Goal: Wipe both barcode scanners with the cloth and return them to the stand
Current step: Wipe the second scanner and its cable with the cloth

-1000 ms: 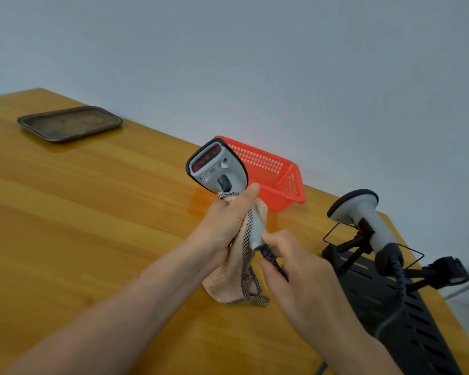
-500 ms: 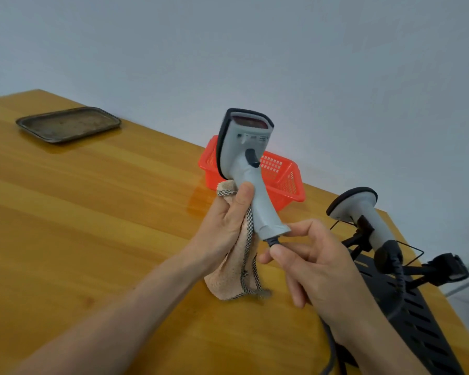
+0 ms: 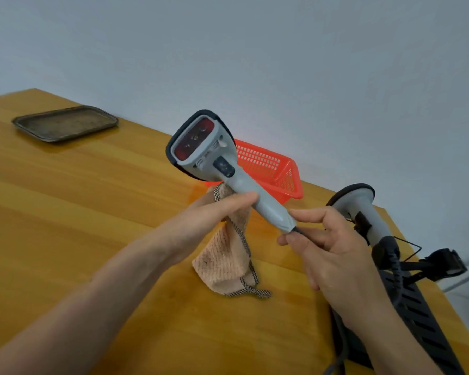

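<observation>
Scanner 1 [image 3: 209, 158] is held tilted: the left hand [image 3: 201, 220] grips the cloth [image 3: 225, 261] against its handle, the right hand [image 3: 333, 250] pinches its cable end. Probably light, rigid, slippery plastic; the handle seems the safest hold. Scanner 2 [image 3: 368, 215] sits in the stand [image 3: 417, 307] beyond the right fingers.

Tray [image 3: 65, 123] far left on table [image 3: 65, 212]; basket [image 3: 268, 169] behind held scanner [image 3: 217, 169]; stand [image 3: 417, 307] right

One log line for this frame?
phase: wipe held scanner | left hand: presses cloth on handle | right hand: pinches handle end | other scanner: on stand
</observation>
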